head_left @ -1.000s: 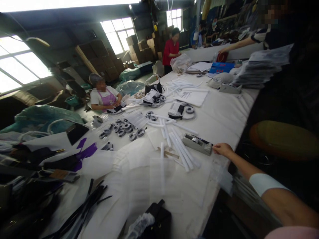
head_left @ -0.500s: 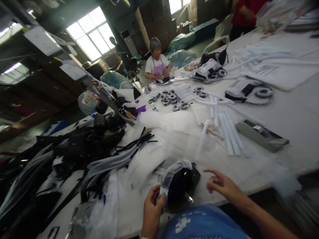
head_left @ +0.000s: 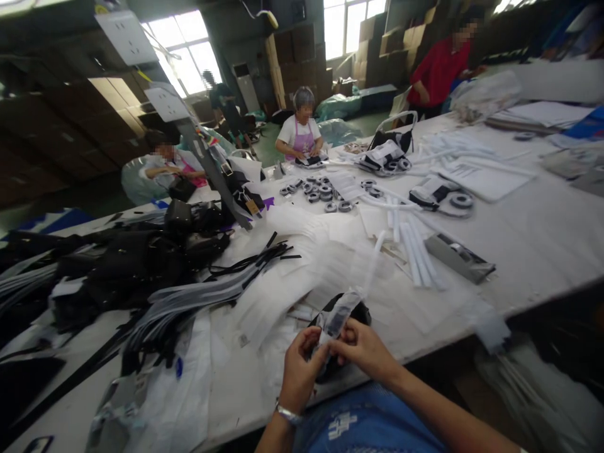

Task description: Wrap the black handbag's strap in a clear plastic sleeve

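A small black bag (head_left: 362, 311) lies at the table's near edge, right in front of my body. Its strap (head_left: 340, 314) is wrapped in whitish, see-through packing material. My left hand (head_left: 301, 363) is closed on the lower end of the wrapped strap. With its fingertips pinched together, my right hand (head_left: 367, 350) grips the same strap from the other side. Both hands nearly touch, and they hide much of the bag's lower part. Thin white foam sheets (head_left: 278, 308) spread over the table just beyond the bag.
Black bags (head_left: 136, 261) and clear-covered straps (head_left: 189, 299) pile up on the left. White foam tubes (head_left: 415, 251), a grey packet (head_left: 460, 257) and several wrapped rings (head_left: 323, 192) lie farther off. A metal post (head_left: 214, 170) rises at the left. Co-workers are across the table.
My right hand, which was apart from the bag with a finger stretched out, has moved left and closed on the wrapped strap. The strap is now tilted between both hands. The view has turned.
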A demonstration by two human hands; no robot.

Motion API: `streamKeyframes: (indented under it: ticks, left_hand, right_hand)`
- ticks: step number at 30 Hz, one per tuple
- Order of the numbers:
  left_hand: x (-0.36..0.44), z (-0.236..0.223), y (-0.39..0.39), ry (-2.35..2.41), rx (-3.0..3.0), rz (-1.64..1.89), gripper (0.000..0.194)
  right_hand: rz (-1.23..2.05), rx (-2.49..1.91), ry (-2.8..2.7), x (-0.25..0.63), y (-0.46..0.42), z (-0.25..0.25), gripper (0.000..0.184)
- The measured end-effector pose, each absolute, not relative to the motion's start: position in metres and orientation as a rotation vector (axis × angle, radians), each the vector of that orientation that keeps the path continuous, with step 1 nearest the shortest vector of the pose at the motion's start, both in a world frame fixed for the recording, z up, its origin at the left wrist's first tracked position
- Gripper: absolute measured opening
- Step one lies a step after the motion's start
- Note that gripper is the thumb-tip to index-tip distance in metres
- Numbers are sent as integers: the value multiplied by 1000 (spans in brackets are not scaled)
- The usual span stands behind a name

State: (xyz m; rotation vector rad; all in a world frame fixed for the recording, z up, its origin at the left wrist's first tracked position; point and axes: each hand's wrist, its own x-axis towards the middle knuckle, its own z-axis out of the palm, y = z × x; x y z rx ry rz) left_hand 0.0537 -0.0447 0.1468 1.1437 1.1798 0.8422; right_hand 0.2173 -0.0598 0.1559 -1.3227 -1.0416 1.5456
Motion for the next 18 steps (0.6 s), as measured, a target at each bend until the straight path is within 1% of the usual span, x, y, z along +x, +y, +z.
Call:
streamKeyframes:
  ticks: [4, 9, 13, 15, 18]
  left_hand:
    - [46, 150, -41, 1064, 1174, 803, 35]
    - [43, 153, -40, 1070, 1192, 779, 37]
    - [43, 152, -40, 1017, 1117, 751, 38]
    - [44, 152, -41, 982, 1059, 725, 39]
    - [45, 153, -42, 954, 970, 686, 41]
  right_hand:
    - [1545, -1369, -1085, 216, -63, 161, 36]
    - [1378, -1448, -1155, 215, -71, 159, 33]
    - [1314, -1541, -1056, 215, -74, 146, 31]
    - [1369, -1512, -995, 215, -73, 138, 32]
    - [1518, -1333, -927, 215, -66, 124, 34]
